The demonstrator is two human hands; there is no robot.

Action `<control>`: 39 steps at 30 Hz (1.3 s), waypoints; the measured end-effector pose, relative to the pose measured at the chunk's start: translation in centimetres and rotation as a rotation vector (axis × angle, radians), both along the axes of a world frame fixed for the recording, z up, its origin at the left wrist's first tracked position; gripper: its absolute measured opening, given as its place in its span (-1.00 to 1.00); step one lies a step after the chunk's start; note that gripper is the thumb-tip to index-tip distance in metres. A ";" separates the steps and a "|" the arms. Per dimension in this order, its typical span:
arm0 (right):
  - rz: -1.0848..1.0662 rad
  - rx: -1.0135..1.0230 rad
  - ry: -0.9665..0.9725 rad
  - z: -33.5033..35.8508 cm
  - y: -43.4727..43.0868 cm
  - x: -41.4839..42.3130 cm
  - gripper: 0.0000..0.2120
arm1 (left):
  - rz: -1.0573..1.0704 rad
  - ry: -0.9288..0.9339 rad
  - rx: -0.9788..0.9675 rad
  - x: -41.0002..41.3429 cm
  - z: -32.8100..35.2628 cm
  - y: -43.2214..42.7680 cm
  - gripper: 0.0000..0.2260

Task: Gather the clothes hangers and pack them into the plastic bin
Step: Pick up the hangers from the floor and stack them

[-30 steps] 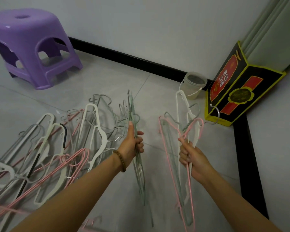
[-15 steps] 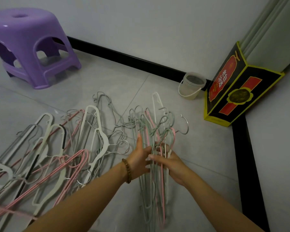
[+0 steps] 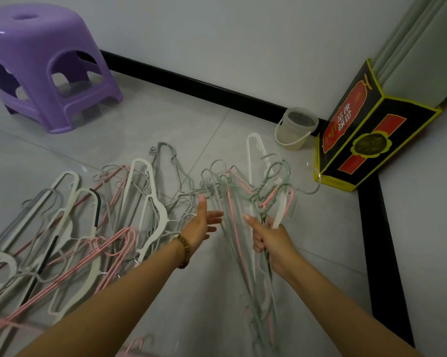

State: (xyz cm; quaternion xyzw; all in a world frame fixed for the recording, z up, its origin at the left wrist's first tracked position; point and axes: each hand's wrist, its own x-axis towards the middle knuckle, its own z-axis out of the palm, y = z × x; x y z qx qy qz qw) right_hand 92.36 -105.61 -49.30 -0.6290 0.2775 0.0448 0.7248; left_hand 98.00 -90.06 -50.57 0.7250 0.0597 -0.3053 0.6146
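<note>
A pale tiled floor (image 3: 165, 130) is meeting grey walls at a black skirting board. A black-and-yellow box (image 3: 366, 140) is leaning in the corner and serving here as the marker for everything else.

Just short of the box, the right hand (image 3: 271, 240) is gripping a bundle of hangers (image 3: 234, 210) a little below the hooks. Its fingers are curling round green, pink and white wires. The hooks are fanning toward the box and the long bodies are trailing down to the floor. The left hand (image 3: 200, 225) is hovering beside the bundle on the side away from the box, fingers straight and holding nothing. Farther from the box again, the loose hangers (image 3: 158, 210) are lying in a tangled spread, with a purple stool (image 3: 44, 68) standing beyond them.

The risk, as I am judging it, is sitting in that one-handed grip. The bundle is splaying rather than lying squared, so a thin wire may be sliding out at the bottom during a lift. One grey hook is reaching almost to the box's foot (it may be snagging there, or on the small translucent tub (image 3: 297, 127) next to the box). The plastic bin is not showing plainly, so the length of the carry is anyone's guess.
</note>
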 end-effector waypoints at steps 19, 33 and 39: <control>0.073 0.085 -0.019 1.4 -10.0 -3.8 -0.68 | 0.047 -0.087 0.163 5.8 -5.2 -2.8 -0.31; 0.068 0.239 -0.165 3.1 -7.4 -2.9 -0.46 | 0.377 0.155 -0.557 7.9 0.9 -7.7 -0.62; 0.126 0.200 -0.282 5.2 -7.3 -2.5 -0.49 | 0.407 0.222 -0.623 8.4 1.6 -6.7 -0.39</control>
